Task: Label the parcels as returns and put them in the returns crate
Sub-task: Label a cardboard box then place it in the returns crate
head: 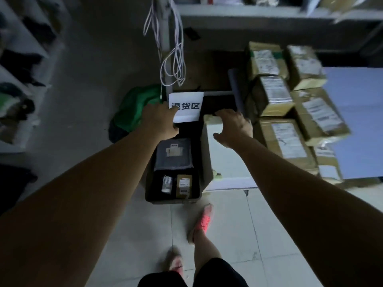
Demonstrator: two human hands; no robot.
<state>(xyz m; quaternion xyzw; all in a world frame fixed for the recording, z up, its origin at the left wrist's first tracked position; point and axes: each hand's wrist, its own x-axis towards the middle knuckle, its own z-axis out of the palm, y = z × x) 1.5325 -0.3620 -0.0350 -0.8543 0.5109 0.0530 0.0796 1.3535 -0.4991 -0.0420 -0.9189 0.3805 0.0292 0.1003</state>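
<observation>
Black plastic forms the returns crate (172,199), with a white paper sign (186,106) propped at its far end, presumably to mark where returns go. A grey plastic mailer parcel (174,154), a small white-labelled packet (166,184) and a small brown cardboard box (184,186) already lie inside it. Just right of the crate stands a large cardboard parcel with a pale top (228,162); the right hand (234,127) hooks its fingers over the far edge, probably to lift it in, while the left hand (159,119) reaches the crate's far-left corner, seemingly to steady it, though I cannot tell what it grips
</observation>
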